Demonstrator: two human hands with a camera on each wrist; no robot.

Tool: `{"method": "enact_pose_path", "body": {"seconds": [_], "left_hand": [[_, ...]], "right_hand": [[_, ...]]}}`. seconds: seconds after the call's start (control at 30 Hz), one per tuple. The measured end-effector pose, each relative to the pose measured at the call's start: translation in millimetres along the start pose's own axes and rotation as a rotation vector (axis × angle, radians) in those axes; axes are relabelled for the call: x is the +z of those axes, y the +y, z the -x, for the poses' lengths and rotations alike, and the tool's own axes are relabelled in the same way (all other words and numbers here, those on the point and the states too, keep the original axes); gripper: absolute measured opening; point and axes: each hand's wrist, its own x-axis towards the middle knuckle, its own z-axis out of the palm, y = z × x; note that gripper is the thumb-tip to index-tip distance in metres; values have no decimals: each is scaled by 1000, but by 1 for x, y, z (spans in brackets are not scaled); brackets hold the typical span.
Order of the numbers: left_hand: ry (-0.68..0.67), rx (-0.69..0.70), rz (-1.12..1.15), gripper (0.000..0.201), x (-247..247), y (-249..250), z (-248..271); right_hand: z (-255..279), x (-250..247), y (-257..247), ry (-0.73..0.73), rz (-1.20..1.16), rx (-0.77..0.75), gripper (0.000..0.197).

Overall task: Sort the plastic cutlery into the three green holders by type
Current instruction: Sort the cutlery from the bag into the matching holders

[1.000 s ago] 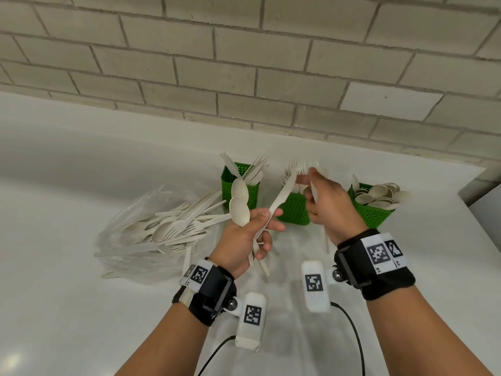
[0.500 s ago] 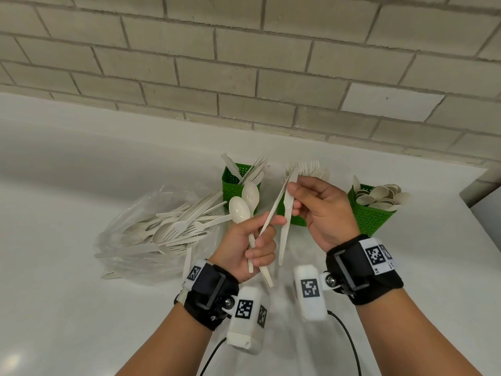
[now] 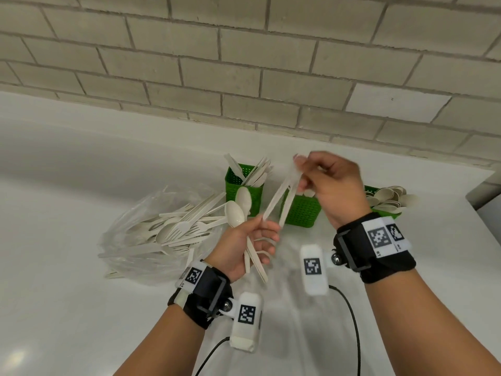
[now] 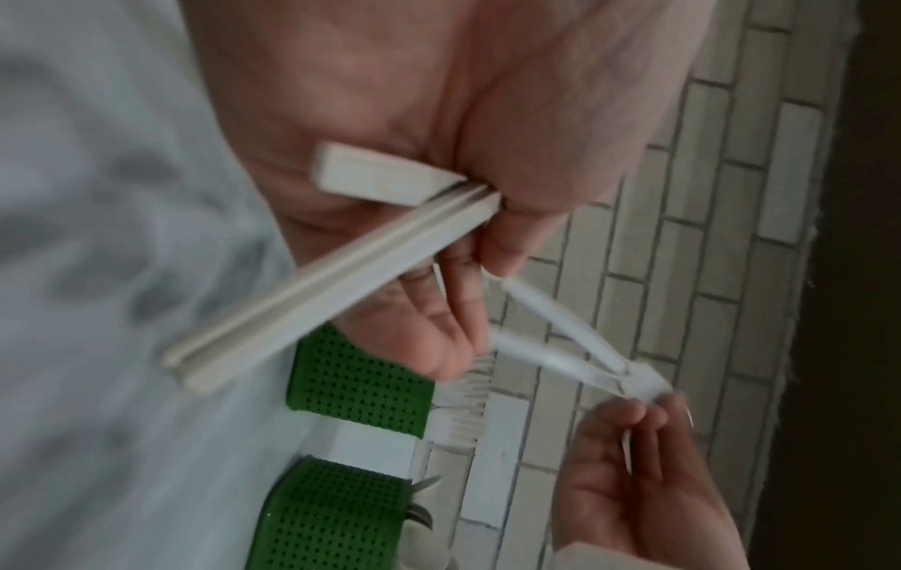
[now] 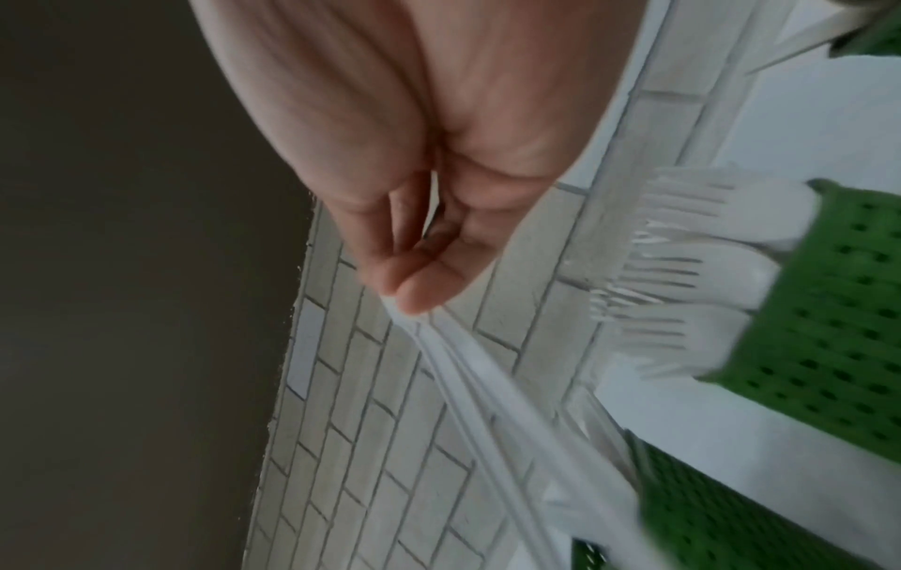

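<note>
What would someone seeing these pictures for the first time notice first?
Probably the two hands in mid-air above the white counter: the right hand pinches the top ends of two pale utensils, while the left hand grips two spoons. Behind them three green holders stand in a row along the brick wall, and a clear bag of unsorted cutlery lies at left.

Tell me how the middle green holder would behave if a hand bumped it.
The middle green holder looks like thin perforated plastic, so probably light and easily slid. Forks stand tall above its rim, so it may tip.
</note>
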Motion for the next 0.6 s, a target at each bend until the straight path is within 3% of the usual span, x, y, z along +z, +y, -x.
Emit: {"method": "enact_pose_path", "body": {"seconds": [0.1,0.23,0.37,0.53,0.6], "left_hand": [[46,24,119,36,-8,-5,-3],[14,17,136,36,-4,-2,-3],[-33,4,106,35,-1,3,0],[-107,18,79,35,-1,6,2],[-127,12,74,35,0,6,3]], "right_hand": [[-14,1,-11,128,-69,-91,18],[-18,19,-9,73,22,-126,10],[-23,27,14,10,336,-142,4],[-33,31,29,-57,725,-258,38],[-38,35,35,-145,895,-269,37]]}}
